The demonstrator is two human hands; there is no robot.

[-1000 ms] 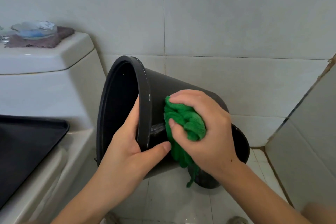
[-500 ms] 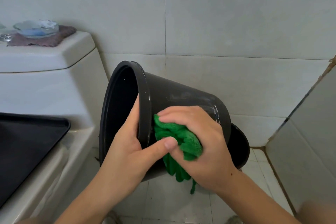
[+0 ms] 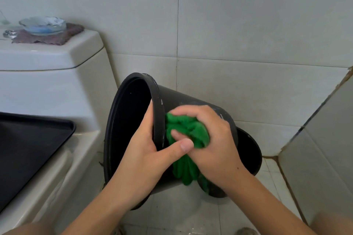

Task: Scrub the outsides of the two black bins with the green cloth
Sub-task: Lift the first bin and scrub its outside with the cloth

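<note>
A black bin (image 3: 183, 105) is tipped on its side, its mouth facing left. My left hand (image 3: 145, 154) grips its rim, fingers inside and thumb across the outer wall. A bunched green cloth (image 3: 188, 133) is held in my right hand (image 3: 212, 139) and pressed against the bin's outside, close behind the rim; the cloth's tail hangs below. The second black bin (image 3: 250, 150) stands on the floor behind the first, mostly hidden by it and by my right hand.
A white toilet (image 3: 49, 86) fills the left side, with a glass dish (image 3: 43, 25) on a brown cloth on its tank. A black tray (image 3: 28, 143) lies on the toilet lid. Tiled walls close in behind and at right (image 3: 324, 149).
My right hand and the green cloth slid along the bin's wall toward the rim and my left thumb. The view has dropped a little lower.
</note>
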